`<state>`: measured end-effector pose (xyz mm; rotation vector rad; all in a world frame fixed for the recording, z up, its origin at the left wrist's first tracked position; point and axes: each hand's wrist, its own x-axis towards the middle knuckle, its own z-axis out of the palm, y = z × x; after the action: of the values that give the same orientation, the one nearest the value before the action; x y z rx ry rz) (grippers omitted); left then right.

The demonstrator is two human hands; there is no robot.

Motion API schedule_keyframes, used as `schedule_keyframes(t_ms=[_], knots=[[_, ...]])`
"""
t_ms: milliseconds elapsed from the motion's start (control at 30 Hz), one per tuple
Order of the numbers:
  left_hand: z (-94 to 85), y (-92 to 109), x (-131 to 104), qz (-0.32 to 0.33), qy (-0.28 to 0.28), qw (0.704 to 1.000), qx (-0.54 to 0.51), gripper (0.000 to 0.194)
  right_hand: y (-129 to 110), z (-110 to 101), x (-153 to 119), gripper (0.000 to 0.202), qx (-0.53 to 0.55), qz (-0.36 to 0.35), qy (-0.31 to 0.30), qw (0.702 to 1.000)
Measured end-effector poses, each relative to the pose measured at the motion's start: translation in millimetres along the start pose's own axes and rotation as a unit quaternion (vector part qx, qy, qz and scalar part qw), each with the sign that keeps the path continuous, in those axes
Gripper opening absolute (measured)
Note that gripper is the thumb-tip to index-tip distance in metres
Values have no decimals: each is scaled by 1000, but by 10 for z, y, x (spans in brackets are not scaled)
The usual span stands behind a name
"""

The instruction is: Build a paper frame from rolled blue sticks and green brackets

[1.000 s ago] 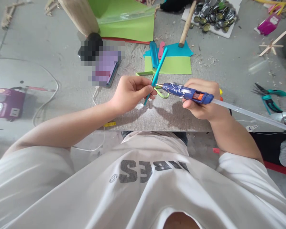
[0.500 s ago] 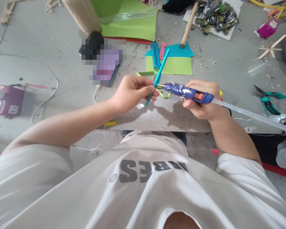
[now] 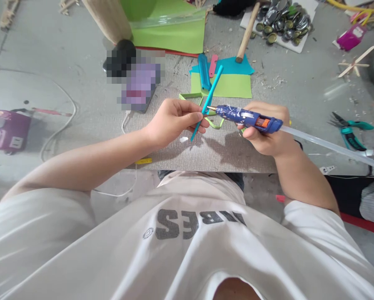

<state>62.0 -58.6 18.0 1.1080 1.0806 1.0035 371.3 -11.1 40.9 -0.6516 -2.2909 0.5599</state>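
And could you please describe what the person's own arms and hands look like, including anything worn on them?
The left hand and right hand are bare, with no gloves. The forearms are uncovered too, below the loose, plain white short sleeves of a T-shirt with dark lettering across its front.

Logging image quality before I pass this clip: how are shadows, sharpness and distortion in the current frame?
Head view: soft shadows on the table under the left hand and right hand; head view: glue gun and turquoise stick clear enough to follow; head view: phone-like device masked by coarse pixel blocks; head view: shirt looms large, suggesting a wide-angle lens.
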Motion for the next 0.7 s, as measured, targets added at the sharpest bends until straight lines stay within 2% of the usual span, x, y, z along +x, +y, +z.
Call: schedule_keyframes(t_ms=[133,200,300,400,467,533,600,700], knots=[[12,5,9,-15,8,1000,-3,9,8,16,11,73,8,-4,23,1000],[9,4,16,-24,7,1000,-10,10,34,38,14,68,3,-15,54,998],[-7,7,31,-38,1,999,-27,10,86,6,14,71,3,6,124,992],[-19,23,42,-49,-4,998,-44,13,143,-210,-14,77,-15,24,195,980],[-18,35,42,-53,-10,997,-56,17,196,-458,-67,81,-98,47,207,972],[-12,42,40,-56,-18,996,-68,21,281,-739,-155,80,-193,110,221,950],[-4,40,39,-57,-29,995,-78,24,412,-997,-275,62,-268,207,227,913],[1,30,44,-57,-40,994,-84,25,673,-1271,-510,30,-388,364,136,836]])
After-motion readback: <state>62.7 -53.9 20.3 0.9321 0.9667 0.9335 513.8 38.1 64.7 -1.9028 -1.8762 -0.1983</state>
